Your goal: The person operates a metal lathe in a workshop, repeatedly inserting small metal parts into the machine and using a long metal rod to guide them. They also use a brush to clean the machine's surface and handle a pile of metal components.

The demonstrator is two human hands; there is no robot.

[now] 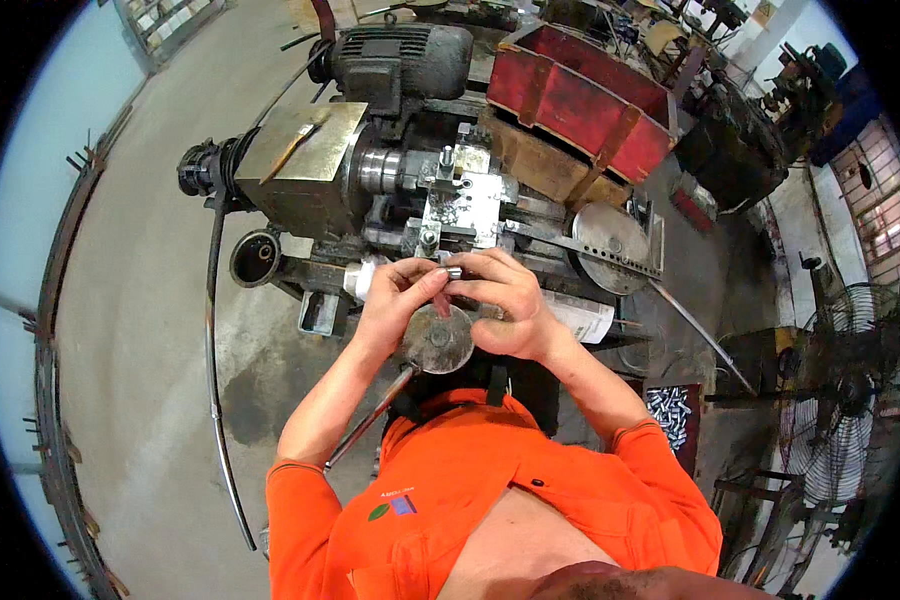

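Note:
In front of the machine, my two hands meet at a small shiny metal cylinder [454, 272]. My left hand [402, 298] is closed, its thumb and fingers pinching one end of the piece. My right hand [510, 302] has its fingers curled round the other end, and its palm side is partly hidden. Right under the hands lies a round metal disc [437, 342] with a rod running toward my left forearm. Just beyond my fingertips sits the machine's bright metal tool block [465, 205], scattered with shavings, beside the steel spindle [380, 171].
A brush [292, 152] lies on the machine's metal cover [315, 128], with a motor [410, 62] behind. A red bin [580, 95] stands at the back. To the right are a perforated bar [595, 256], a round plate [610, 235], a tray of small metal parts [682, 440] and a fan [836, 450].

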